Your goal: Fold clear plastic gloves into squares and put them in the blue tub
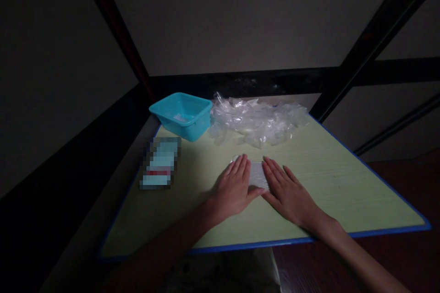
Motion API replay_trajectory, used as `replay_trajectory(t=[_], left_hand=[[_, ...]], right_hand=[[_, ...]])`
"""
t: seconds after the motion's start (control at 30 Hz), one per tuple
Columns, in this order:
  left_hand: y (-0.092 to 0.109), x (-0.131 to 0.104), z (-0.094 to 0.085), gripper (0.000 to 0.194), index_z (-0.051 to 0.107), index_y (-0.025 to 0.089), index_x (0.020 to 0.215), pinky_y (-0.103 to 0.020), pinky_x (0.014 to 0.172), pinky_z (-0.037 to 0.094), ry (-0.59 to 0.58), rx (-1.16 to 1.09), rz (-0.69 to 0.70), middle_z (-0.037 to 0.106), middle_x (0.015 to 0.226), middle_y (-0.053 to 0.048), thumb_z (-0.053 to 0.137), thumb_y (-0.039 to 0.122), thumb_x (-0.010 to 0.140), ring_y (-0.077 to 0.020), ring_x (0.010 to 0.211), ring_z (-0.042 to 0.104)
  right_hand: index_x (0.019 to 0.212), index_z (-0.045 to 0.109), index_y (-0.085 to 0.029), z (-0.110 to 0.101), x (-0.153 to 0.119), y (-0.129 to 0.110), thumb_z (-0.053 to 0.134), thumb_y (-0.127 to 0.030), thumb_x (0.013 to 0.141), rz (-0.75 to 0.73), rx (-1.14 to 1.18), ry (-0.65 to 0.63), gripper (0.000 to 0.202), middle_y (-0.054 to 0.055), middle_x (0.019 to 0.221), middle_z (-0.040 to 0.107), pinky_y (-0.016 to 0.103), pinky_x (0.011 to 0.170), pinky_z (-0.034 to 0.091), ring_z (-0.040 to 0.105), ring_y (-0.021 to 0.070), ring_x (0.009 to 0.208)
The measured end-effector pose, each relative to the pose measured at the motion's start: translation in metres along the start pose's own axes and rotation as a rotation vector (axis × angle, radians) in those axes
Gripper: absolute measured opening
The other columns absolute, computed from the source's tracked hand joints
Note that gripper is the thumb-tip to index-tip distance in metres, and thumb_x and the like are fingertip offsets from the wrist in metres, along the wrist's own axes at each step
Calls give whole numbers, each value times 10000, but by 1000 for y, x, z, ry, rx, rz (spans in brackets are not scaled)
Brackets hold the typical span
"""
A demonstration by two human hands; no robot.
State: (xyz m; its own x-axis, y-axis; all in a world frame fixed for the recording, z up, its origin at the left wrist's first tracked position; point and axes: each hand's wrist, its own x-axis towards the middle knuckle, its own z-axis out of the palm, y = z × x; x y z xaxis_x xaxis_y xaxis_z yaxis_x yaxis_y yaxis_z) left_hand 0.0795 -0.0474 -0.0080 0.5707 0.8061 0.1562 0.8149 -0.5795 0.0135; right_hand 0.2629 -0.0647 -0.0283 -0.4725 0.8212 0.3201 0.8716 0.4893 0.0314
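A small, flat, whitish translucent piece, perhaps folded plastic, lies on the table between my two hands. My left hand rests flat over its left part, fingers stretched forward and thumb pointing right. On the other side, my right hand lies flat with fingers extended, touching the piece's right edge. The thumbs come close together at its near edge. Part of the piece is hidden under the hands, and a pale bit of it shows past the left fingertips.
A turquoise plastic basket stands at the back left, with something small and pale inside. Crumpled clear plastic bags are heaped beside it along the back. A pixelated flat object lies on the left. The yellowish table has a blue edge.
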Motion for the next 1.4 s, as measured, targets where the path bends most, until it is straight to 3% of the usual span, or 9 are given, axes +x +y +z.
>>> replay_trajectory(t=[0.33,0.53,0.6,0.73,0.9,1.07,1.23,1.4], left_hand=[[-20,-9,0,739,323,-7,1351,-387,1084,276,29,7,-14,304,1442,-213,288,572,892,-274,1356,254],[-19,-8,-3,746,325,-22,1349,-386,1087,270,-1,6,-20,284,1446,-224,291,566,892,-284,1352,261],[-19,-8,-3,752,319,-20,1355,-388,1088,269,-18,1,-23,268,1453,-220,283,570,891,-287,1352,260],[-20,-8,-1,761,313,-23,1359,-391,1087,270,-13,7,-21,268,1451,-223,282,576,890,-290,1355,249],[-20,-9,0,754,324,-14,1354,-387,1085,263,13,9,-21,292,1445,-217,254,578,892,-281,1354,258],[-21,-9,-1,764,306,-13,1364,-386,1091,248,-10,-24,-32,266,1456,-214,246,583,889,-279,1363,232],[-21,-9,-2,788,263,-15,1376,-398,1086,250,-9,-79,-41,224,1464,-231,315,586,869,-284,1371,204],[-18,-10,-12,785,204,32,1405,-514,1094,170,20,-98,-69,147,1491,-212,441,516,834,-322,1385,111]], right_hand=[[1426,233,-66,-1,2,-2,251,-519,919,31,30,-25,681,197,1431,336,489,1027,323,307,274,1329],[1406,298,-103,-15,5,0,409,-472,885,39,123,-58,648,183,1435,342,480,1020,357,325,271,1321],[1357,389,-112,-24,7,3,453,-392,884,-25,150,-42,554,172,1421,375,446,1001,399,363,260,1302],[1169,573,-132,-41,10,8,439,-210,903,-250,61,39,308,134,1234,588,411,909,482,517,244,1169],[1013,630,-110,-47,14,8,406,-126,906,-416,-38,128,249,134,1069,669,407,795,522,606,253,1008],[906,648,-96,-42,14,8,379,-111,908,-380,-71,199,270,158,986,685,393,748,520,628,251,920],[818,643,-142,-41,14,13,413,-112,891,-328,-23,282,243,111,912,706,356,692,513,635,218,824],[844,626,-146,-53,21,13,418,-88,868,-306,101,283,217,114,932,698,370,720,506,623,211,828]])
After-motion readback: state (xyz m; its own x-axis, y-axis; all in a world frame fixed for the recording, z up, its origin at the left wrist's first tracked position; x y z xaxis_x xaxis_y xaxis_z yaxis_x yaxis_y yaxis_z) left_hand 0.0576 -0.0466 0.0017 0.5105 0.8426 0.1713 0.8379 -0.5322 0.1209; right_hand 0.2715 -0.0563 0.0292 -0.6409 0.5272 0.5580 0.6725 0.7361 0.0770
